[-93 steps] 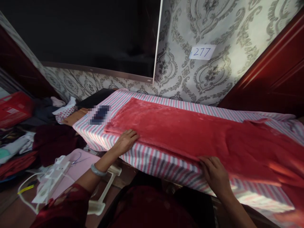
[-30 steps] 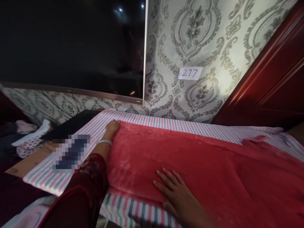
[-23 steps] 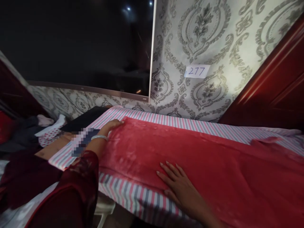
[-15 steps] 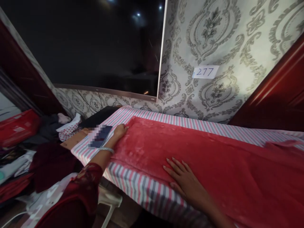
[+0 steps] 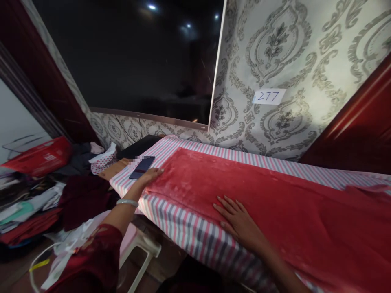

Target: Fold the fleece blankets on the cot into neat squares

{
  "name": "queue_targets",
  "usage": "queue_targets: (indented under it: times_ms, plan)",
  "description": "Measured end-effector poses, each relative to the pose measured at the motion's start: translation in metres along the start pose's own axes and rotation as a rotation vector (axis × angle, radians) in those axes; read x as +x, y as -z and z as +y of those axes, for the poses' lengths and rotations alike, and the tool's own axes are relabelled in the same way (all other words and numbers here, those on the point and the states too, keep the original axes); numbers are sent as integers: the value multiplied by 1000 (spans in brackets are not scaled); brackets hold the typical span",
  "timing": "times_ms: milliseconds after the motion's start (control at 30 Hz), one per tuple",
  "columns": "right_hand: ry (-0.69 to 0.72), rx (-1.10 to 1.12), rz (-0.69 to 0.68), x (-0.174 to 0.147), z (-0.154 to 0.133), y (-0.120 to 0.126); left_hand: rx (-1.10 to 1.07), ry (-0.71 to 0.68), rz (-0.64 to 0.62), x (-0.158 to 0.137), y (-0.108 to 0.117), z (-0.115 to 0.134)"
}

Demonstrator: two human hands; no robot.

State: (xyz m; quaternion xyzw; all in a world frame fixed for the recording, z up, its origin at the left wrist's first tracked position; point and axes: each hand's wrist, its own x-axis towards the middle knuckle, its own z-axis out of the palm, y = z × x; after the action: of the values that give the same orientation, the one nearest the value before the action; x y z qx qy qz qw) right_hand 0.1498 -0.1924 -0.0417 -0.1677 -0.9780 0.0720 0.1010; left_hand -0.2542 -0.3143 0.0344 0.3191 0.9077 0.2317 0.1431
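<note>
A long red plush cloth [image 5: 195,179] lies folded flat over a striped tablecloth [image 5: 183,228] in pink, grey and white. At the cloth's left edge, my left hand [image 5: 149,177] has its fingers closed on the border; the fingertips are partly hidden. A pale bangle circles that wrist. My right hand [image 5: 241,221] rests palm down on the red cloth near its front edge, fingers stretched out. A dark phone [image 5: 143,167] lies on the tablecloth, just left of my left hand.
Behind the table hangs a large dark television [image 5: 146,61], and a paper slip [image 5: 269,96] marked 277 is on the patterned wall. Piled clothes [image 5: 82,199] and a red bag [image 5: 42,156] lie at the left. A plastic stool [image 5: 143,244] stands below the table's left end.
My left hand has slid along the left edge of the red cloth toward the front. The right hand stays on the cloth. The view has shifted slightly left.
</note>
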Motion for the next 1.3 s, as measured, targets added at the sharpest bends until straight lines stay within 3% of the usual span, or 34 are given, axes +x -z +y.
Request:
queue_targets:
  times_ms: [233,400,700,1300]
  plan:
    - [-24,6,-38,3,1,-2,268,-41,83,-19,-9,-2]
    - [-33,25,-41,2,1,-1,367,-56,75,-25,-10,-1]
    - [-39,29,-45,2,1,-1,432,-58,151,-31,-23,-4]
    - [-9,-16,21,1,-9,5,449,-23,87,-26,-14,1]
